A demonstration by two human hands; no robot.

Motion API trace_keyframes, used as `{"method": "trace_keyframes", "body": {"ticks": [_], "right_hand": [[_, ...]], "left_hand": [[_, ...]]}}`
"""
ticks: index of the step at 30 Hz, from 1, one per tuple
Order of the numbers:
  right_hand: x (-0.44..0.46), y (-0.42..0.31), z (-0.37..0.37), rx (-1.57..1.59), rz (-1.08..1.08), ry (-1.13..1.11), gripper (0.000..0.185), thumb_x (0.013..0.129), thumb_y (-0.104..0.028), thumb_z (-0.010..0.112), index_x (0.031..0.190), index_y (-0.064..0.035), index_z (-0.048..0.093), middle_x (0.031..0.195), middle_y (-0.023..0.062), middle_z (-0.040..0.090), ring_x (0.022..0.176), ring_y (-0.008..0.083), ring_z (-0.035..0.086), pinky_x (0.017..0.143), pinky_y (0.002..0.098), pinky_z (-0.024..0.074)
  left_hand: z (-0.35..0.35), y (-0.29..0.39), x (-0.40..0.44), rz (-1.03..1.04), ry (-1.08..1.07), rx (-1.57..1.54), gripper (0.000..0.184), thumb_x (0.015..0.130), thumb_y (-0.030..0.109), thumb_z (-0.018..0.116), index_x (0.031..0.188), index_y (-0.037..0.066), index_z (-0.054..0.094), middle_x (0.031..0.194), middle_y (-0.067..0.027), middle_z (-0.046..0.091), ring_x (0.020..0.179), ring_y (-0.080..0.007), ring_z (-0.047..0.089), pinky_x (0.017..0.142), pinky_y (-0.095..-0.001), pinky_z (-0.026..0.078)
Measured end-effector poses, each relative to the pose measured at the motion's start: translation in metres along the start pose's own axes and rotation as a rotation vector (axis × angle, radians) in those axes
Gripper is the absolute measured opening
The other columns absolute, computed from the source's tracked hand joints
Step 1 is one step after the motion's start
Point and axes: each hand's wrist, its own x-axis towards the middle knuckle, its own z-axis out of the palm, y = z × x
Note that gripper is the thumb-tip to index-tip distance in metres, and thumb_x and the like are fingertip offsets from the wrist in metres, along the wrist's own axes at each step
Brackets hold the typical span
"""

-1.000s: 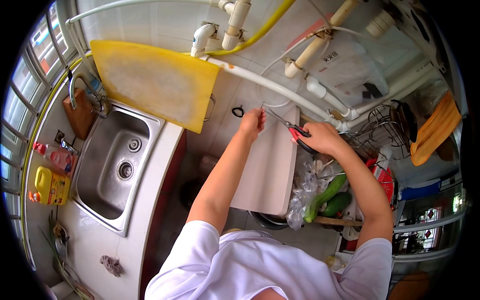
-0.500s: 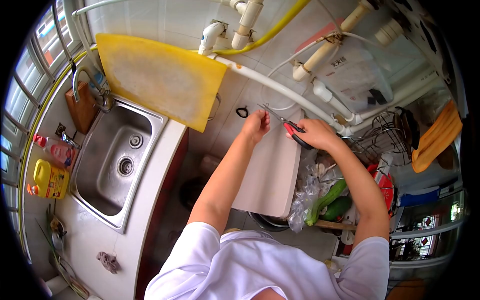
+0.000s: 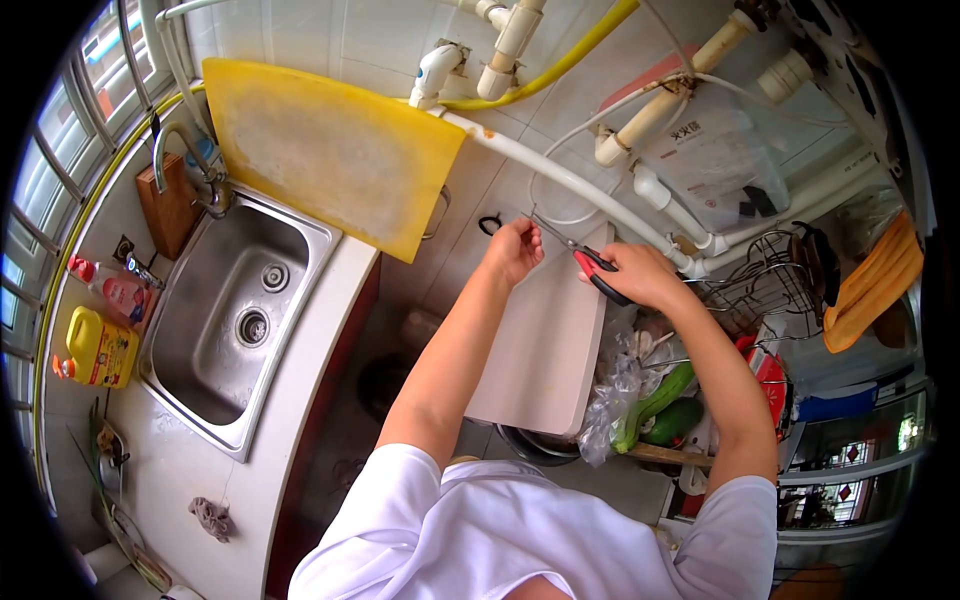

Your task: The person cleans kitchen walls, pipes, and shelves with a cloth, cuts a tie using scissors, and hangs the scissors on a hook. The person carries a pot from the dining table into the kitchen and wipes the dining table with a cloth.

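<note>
My right hand grips a pair of scissors by their red and black handles. Their metal blades point up and left, toward my left hand. The fingers of that hand are curled in a pinch beside the blade tips; whatever lies between them is too small to make out. Both hands are above a pale pink board-like surface. A small black loop shows just beyond my left hand, against the tiles.
A steel sink is set in the white counter at left, with a yellow board behind it. White pipes run along the wall. Right of the pink surface lie a plastic bag, green vegetables and a wire rack.
The camera view has shifted slightly. My hands and the scissors keep nearly the same pose, with the scissors still in my right hand.
</note>
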Motion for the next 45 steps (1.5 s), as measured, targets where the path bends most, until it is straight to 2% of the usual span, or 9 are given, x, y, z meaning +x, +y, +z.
{"method": "trace_keyframes", "body": {"ticks": [12, 17, 24, 27, 30, 32, 38, 39, 45], "right_hand": [[0.041, -0.001, 0.005, 0.008, -0.03, -0.128, 0.067, 0.075, -0.073, 0.057, 0.072, -0.0062, 0.067, 0.076, 0.0154, 0.067, 0.074, 0.0308, 0.065, 0.066, 0.0407, 0.0473], [0.053, 0.009, 0.016, 0.059, -0.126, -0.06, 0.057, 0.077, -0.056, 0.067, 0.063, -0.0016, 0.061, 0.057, 0.0096, 0.057, 0.053, 0.0217, 0.052, 0.054, 0.0358, 0.0408], [0.049, 0.01, 0.02, 0.113, -0.071, -0.106, 0.045, 0.079, -0.045, 0.069, 0.065, -0.0022, 0.063, 0.055, 0.0082, 0.056, 0.051, 0.017, 0.051, 0.052, 0.0337, 0.0393], [0.031, 0.0, 0.006, 0.097, -0.082, -0.199, 0.053, 0.078, -0.055, 0.064, 0.068, -0.0026, 0.066, 0.063, 0.0166, 0.061, 0.059, 0.0294, 0.059, 0.058, 0.0394, 0.0433], [0.003, -0.011, -0.004, 0.098, -0.127, -0.195, 0.055, 0.077, -0.058, 0.065, 0.073, -0.0028, 0.066, 0.064, 0.0155, 0.061, 0.057, 0.028, 0.057, 0.057, 0.0378, 0.0431], [-0.018, -0.021, -0.008, 0.09, -0.169, -0.138, 0.042, 0.08, -0.044, 0.07, 0.078, -0.0028, 0.061, 0.059, 0.0049, 0.052, 0.056, 0.0143, 0.046, 0.053, 0.0318, 0.0366], [-0.056, -0.025, -0.002, 0.174, -0.253, -0.119, 0.026, 0.078, -0.021, 0.074, 0.077, -0.0003, 0.058, 0.057, -0.0003, 0.043, 0.054, 0.0078, 0.038, 0.05, 0.0266, 0.0294], [-0.06, -0.026, 0.001, 0.226, -0.237, -0.109, 0.03, 0.075, -0.029, 0.076, 0.077, -0.0019, 0.063, 0.053, 0.0085, 0.046, 0.048, 0.0175, 0.041, 0.048, 0.0326, 0.0299], [-0.063, -0.043, 0.011, 0.177, -0.271, -0.144, 0.029, 0.073, -0.028, 0.075, 0.075, -0.0018, 0.062, 0.052, 0.009, 0.045, 0.046, 0.0186, 0.038, 0.047, 0.0322, 0.029]], "left_hand": [[0.001, 0.001, -0.003, 0.071, 0.002, 0.139, 0.016, 0.094, 0.018, 0.048, 0.082, 0.011, 0.055, 0.07, 0.0031, 0.052, 0.06, -0.0083, 0.05, 0.057, -0.0268, 0.046], [-0.003, -0.001, -0.004, 0.088, -0.01, 0.201, 0.014, 0.093, 0.017, 0.048, 0.082, 0.013, 0.055, 0.069, 0.005, 0.051, 0.059, -0.0066, 0.048, 0.058, -0.0261, 0.046], [-0.005, -0.01, -0.005, 0.064, 0.01, 0.174, 0.014, 0.092, 0.016, 0.048, 0.081, 0.012, 0.055, 0.069, 0.0052, 0.052, 0.059, -0.0061, 0.048, 0.058, -0.0267, 0.045], [-0.016, -0.011, -0.015, 0.063, 0.054, 0.154, 0.013, 0.092, 0.016, 0.048, 0.082, 0.012, 0.055, 0.068, 0.0051, 0.052, 0.058, -0.0065, 0.049, 0.057, -0.0255, 0.044], [-0.053, -0.012, -0.029, 0.055, 0.121, 0.203, 0.015, 0.093, 0.018, 0.05, 0.083, 0.01, 0.058, 0.071, 0.0031, 0.054, 0.061, -0.0083, 0.051, 0.055, -0.0254, 0.045], [-0.101, -0.019, -0.04, 0.044, 0.16, 0.229, 0.015, 0.092, 0.02, 0.052, 0.084, 0.01, 0.059, 0.07, 0.0031, 0.054, 0.06, -0.0081, 0.051, 0.054, -0.0252, 0.044], [-0.272, -0.064, -0.123, 0.072, 0.721, 0.382, 0.015, 0.088, 0.018, 0.062, 0.08, 0.006, 0.062, 0.063, 0.001, 0.052, 0.052, -0.0088, 0.047, 0.044, -0.0244, 0.034], [-0.29, -0.073, -0.139, 0.041, 0.804, 0.406, 0.014, 0.087, 0.017, 0.064, 0.079, 0.006, 0.063, 0.062, 0.0004, 0.053, 0.05, -0.0093, 0.046, 0.043, -0.0249, 0.034], [-0.349, -0.108, -0.175, -0.102, 1.074, 0.628, 0.025, 0.083, 0.027, 0.072, 0.075, 0.005, 0.062, 0.063, -0.0014, 0.059, 0.051, -0.0117, 0.053, 0.045, -0.0275, 0.04]]}}
